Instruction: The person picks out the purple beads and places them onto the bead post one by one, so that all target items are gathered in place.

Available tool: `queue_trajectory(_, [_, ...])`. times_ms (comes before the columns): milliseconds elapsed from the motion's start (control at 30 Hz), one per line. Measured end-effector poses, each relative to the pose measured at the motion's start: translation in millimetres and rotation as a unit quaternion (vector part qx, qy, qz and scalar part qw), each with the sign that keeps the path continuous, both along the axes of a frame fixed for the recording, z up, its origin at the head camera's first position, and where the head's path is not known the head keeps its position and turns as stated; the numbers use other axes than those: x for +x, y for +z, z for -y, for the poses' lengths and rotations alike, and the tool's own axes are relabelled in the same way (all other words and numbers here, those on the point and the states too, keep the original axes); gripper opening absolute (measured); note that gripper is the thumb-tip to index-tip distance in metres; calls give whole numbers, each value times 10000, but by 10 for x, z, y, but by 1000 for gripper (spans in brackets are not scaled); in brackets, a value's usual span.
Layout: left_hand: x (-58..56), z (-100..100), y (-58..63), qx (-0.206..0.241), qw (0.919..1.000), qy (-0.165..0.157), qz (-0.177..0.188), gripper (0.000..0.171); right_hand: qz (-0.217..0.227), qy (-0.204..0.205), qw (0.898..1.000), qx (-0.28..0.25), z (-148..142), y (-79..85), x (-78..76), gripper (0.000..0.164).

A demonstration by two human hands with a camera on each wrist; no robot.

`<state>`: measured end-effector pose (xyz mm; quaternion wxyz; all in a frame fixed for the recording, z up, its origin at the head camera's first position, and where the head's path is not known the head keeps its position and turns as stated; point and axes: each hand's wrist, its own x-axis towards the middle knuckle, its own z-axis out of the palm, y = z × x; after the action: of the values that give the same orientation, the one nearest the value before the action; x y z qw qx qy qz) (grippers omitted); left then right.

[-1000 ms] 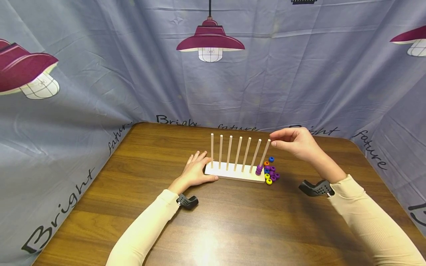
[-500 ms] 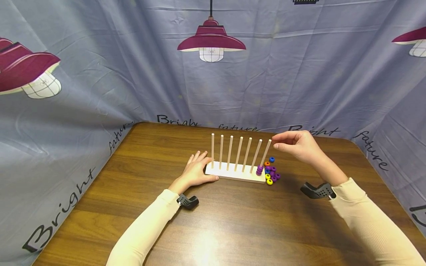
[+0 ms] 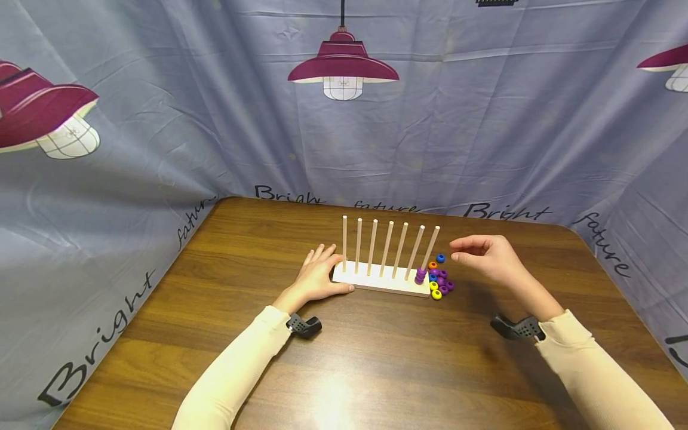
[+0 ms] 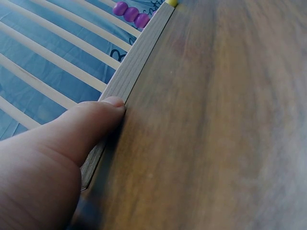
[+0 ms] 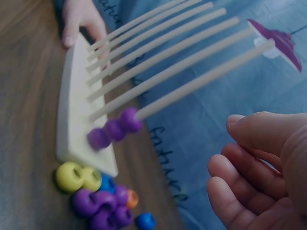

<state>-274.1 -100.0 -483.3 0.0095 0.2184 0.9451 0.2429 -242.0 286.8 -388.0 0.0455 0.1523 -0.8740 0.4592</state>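
A pale wooden peg board with a row of upright pegs rests on the table. Three purple beads are stacked at the bottom of its rightmost peg. My left hand holds the board's left end, thumb along the front edge and fingers behind. In the left wrist view the thumb presses that edge. To the right of the pegs, my right hand hovers above the table with loosely bent fingers, nothing between them. Nearest to it is a blue bead, lying apart from the others.
Loose beads lie by the board's right end: yellow beads in front, several purple beads, another blue one and an orange bead behind. A printed curtain borders the wooden table at the back and sides.
My right hand has moved down and to the right, away from the top of the rightmost peg toward the loose beads. The left hand keeps its place on the board.
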Motion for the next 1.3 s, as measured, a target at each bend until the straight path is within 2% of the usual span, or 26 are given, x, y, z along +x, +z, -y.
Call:
queue_trajectory(267, [1,1,7,-10,10000,9,-10,77,199,-176,9996,-1,-108,-280,46,32])
queue_trajectory(400, [0,0,1,-18,10000,11,-24,77,157,-188,9997,81,-141,-422,43,30])
queue_trajectory(667, [0,-5,10,47,10000,7,-6,76,231,-327,9992,15,-186,-627,60,28])
queue_trajectory(967, [8,-9,15,27,10000,15,16,76,203,-402,9990,8,-193,-756,80,28])
queue_trajectory(1300, [6,-6,11,81,10000,16,21,75,227,-554,9981,111,-189,-784,95,28])
